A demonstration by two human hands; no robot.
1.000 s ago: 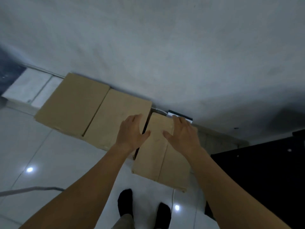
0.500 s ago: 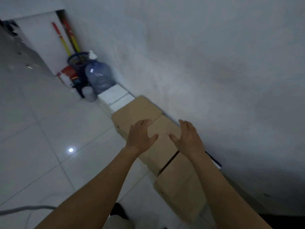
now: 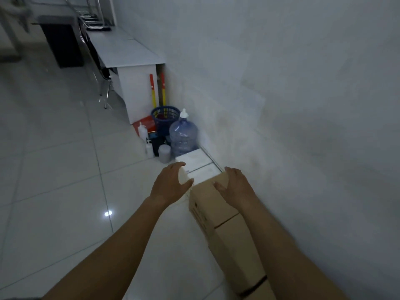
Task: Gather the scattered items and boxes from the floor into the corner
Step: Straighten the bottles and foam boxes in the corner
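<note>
The left grip [image 3: 171,182] and right grip [image 3: 236,188] are wide, empty. Pushing the box [image 3: 206,201] hard could ram the white box [image 3: 192,160] into the bottle [image 3: 183,137].

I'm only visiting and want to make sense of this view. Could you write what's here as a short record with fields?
Place: white tiled floor beside a white wall
Left hand: open, over the flat white box
Right hand: open, over the far end of the brown cardboard box
Contact: cannot tell whether either hand touches
Box line: white box, then cardboard box, along the wall
Corner: clear blue water jug, blue plastic basket, white desk
</note>
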